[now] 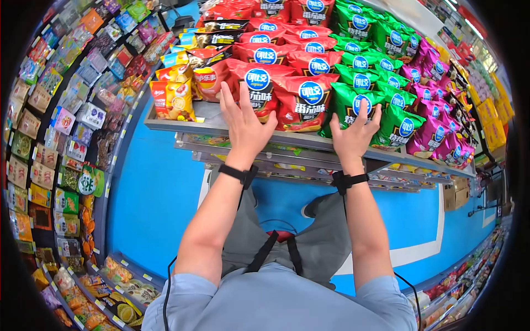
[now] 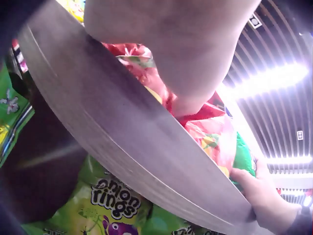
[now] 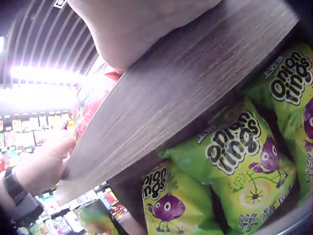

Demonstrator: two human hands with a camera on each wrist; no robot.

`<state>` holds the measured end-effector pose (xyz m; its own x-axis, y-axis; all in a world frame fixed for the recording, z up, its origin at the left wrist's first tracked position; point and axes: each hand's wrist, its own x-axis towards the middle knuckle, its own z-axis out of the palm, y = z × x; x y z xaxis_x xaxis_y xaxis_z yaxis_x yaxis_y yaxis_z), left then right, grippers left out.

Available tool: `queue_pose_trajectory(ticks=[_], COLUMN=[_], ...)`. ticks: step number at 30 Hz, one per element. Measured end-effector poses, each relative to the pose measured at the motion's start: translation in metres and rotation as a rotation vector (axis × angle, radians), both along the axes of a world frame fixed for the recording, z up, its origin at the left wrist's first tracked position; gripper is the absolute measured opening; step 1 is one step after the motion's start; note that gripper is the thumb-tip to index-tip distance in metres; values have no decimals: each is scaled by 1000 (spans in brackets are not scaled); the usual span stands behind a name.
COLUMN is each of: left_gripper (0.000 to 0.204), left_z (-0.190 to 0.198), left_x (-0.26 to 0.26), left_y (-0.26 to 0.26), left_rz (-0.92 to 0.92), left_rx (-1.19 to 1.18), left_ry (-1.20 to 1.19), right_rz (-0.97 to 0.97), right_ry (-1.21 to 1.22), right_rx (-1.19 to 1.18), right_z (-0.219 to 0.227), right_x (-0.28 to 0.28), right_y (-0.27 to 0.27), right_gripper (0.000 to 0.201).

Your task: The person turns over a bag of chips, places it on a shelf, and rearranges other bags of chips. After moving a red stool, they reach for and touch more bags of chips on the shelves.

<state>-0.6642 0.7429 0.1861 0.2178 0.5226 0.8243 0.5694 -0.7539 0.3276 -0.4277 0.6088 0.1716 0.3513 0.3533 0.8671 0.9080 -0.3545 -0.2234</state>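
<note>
My left hand (image 1: 245, 129), fingers spread and pointing up, rests against the front red chip bag (image 1: 257, 83) near the shelf edge. A second red chip bag (image 1: 305, 102) stands upright between my two hands. To its right, my right hand (image 1: 354, 137) has its fingers extended over the lower front of a green chip bag (image 1: 356, 99). In the left wrist view my left hand (image 2: 171, 44) fills the top, above the shelf board (image 2: 122, 117), its fingertips hidden. The right wrist view shows my right hand (image 3: 142, 29) over the same board, fingertips also hidden.
Purple chip bags (image 1: 441, 132) fill the shelf's right side; a yellow-orange snack bag (image 1: 172, 99) stands at its left end. Green onion rings bags (image 3: 234, 147) sit on the level below. A tall rack of packaged snacks (image 1: 61, 138) lines the left, beside blue floor (image 1: 149, 187).
</note>
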Motion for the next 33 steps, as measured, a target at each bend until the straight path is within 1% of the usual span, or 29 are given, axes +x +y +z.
queue_pose_trajectory(ticks=[1, 2, 4, 5, 6, 9, 11, 12, 15, 19, 21, 22, 24, 27, 29, 33], left_gripper=[107, 103, 100, 99, 102, 106, 108, 108, 108, 108, 107, 107, 107, 105, 103, 101], left_z=[-2, -2, 0, 2, -3, -1, 3, 3, 1, -3, -4, -4, -5, -8, -10, -11], left_x=[3, 9, 23, 29, 44, 58, 64, 68, 75, 76, 78, 80, 82, 84, 83, 83], left_y=[-6, -16, -40, -50, -59, -58, -53, -49, -31, -28, -32, -35, -38, -40, -41, -41], left_rz=[-56, -117, -217, -269, -310, -340, -402, -403, -499, -484, -414, -420, -336, -294, -249, -247], left_rx=[85, 123, 71, -5, -146, -184, -170, -177, -181, -158, -126, -128, -74, -24, 9, 2], left_ry=[-4, 7, 97, 137, 174, 134, 105, 100, 80, 125, 152, 149, 144, 136, 138, 142], right_rz=[2, -9, 1, 1, -8, 9, 16, 32, 49, 55, 40, 33, 36, 48, 30, -12], right_ry=[-14, -16, -33, -40, -49, -35, -49, -57, -62, -64, -73, -86, -91, -83, -91, -38], right_rx=[7, 0, 7, 9, 2, 20, 41, 68, 92, 105, 95, 90, 93, 79, 25, -43], right_z=[-1, -1, 0, 1, 2, 1, -1, -3, -8, -8, -7, -5, -7, -5, -4, -5], right_x=[1, 1, 0, 0, 1, 0, 2, 3, 4, 5, 3, 4, 6, 3, 4, 2], right_y=[1, 1, 1, 1, -2, 0, 0, -1, -2, 0, -1, -1, -2, -2, -5, -7], right_gripper=[97, 97, 98, 98, 98, 98, 98, 98, 95, 92, 92, 92, 93, 92, 89, 89])
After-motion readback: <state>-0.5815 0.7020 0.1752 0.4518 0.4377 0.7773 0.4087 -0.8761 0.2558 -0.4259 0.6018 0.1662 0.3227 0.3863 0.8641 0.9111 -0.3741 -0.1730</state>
